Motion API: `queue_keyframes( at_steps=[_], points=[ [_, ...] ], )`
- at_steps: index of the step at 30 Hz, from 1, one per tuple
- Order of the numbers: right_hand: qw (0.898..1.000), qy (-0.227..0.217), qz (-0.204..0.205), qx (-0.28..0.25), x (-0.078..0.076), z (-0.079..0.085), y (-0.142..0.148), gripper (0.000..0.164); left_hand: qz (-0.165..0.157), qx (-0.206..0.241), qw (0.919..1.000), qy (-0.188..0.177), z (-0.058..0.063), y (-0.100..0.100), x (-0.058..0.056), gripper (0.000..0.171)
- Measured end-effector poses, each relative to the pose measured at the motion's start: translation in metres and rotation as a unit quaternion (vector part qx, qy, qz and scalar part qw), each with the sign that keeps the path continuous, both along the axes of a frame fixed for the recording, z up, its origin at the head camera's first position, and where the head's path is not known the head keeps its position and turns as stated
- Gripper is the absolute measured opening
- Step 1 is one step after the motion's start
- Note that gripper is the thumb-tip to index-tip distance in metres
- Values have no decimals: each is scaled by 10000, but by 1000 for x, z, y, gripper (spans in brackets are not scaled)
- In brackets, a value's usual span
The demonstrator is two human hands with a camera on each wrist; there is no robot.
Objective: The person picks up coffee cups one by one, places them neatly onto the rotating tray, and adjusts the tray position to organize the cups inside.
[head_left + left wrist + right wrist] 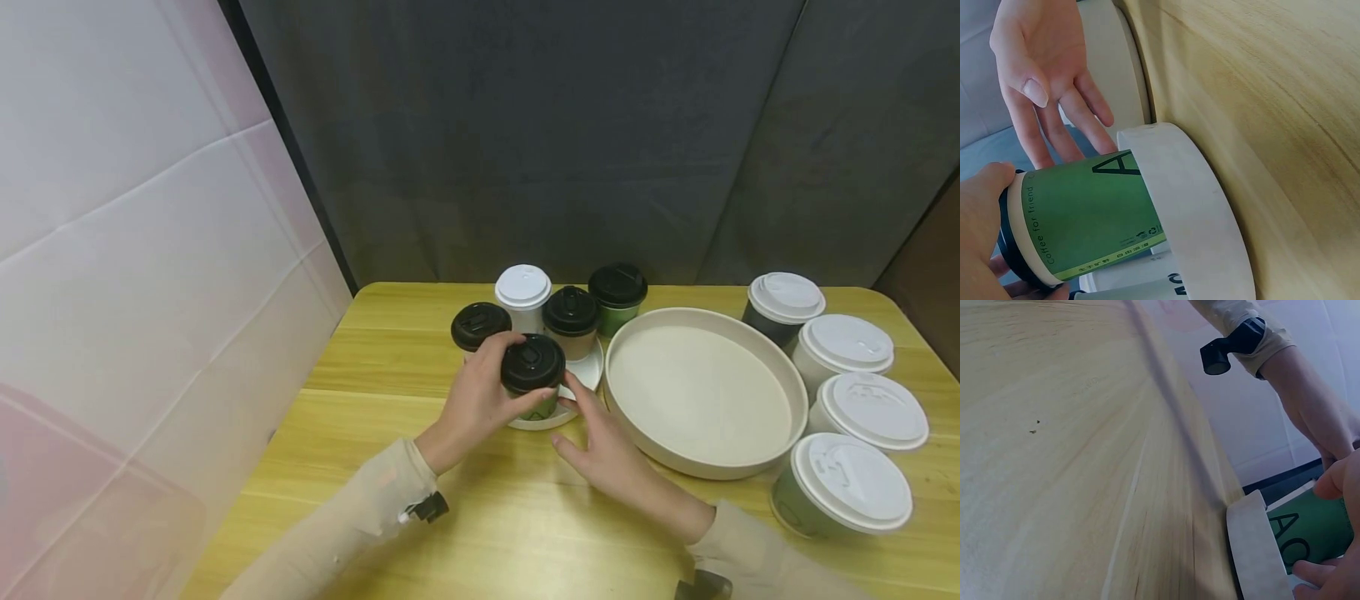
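Note:
My left hand [476, 400] grips a green paper coffee cup [1088, 212] around its black lid [532, 362]. The cup's base is inside the small round white tray [1191, 206], hidden behind the tray's wall. Close by on the right, my right hand [607, 450] has its fingers extended, with fingertips at the side of the cup and the tray rim; whether they press on it I cannot tell. Around the held cup stand a white-lidded cup [523, 287], a brown cup with a black lid [572, 312], another black-lidded cup [480, 325] and a green black-lidded cup [618, 287].
To the right lies a large round cream tray [705, 383]. Several white-lidded cups line its right side, among them a dark cup [787, 300] at the back and a green cup [847, 483] in front. A dark curtain [525, 142] hangs behind the wooden table [510, 533].

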State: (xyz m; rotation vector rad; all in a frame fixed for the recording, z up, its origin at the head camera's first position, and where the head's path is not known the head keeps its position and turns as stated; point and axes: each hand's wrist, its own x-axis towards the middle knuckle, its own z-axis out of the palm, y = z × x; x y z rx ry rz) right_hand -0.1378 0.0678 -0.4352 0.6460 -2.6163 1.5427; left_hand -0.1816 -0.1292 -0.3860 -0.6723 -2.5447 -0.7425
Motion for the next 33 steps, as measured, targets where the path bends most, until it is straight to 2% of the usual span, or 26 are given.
queue_keyframes(
  at_steps=[9, 22, 33],
  points=[
    [10000, -77, 21, 43, -1, -2, -1, 91, 8, 26, 9999, 113, -6, 0, -1, 76],
    [9999, -127, -25, 83, -2, -4, -1, 90, 25, 72, 9999, -88, -8, 0, 1, 77],
    [9999, -50, -79, 124, 1, -6, -2, 91, 137, 35, 9998, 114, -14, 2, 4, 78]
  ],
)
